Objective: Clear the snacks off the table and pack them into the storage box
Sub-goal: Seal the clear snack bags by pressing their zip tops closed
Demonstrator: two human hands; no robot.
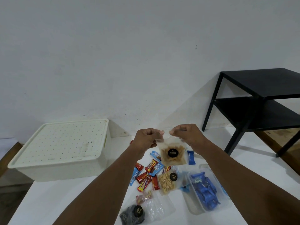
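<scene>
My left hand [146, 139] and my right hand [186, 133] each pinch a top corner of a clear snack pouch [172, 154] with a black round label, held up above the white table [65, 200]. The pouch holds brown stick-shaped snacks. Below it lie several red and blue wrapped bars [148, 174], a pouch of nuts [168, 181], a pouch of dark snacks [132, 214] and a clear tub of blue packets [204, 190]. The cream storage box [65, 150] stands at the table's left rear with its perforated lid shut.
A black two-tier side table [259, 101] stands at the right, beyond the white table. A plain white wall rises behind everything. An empty-looking clear bag [159, 207] lies near the front among the snacks.
</scene>
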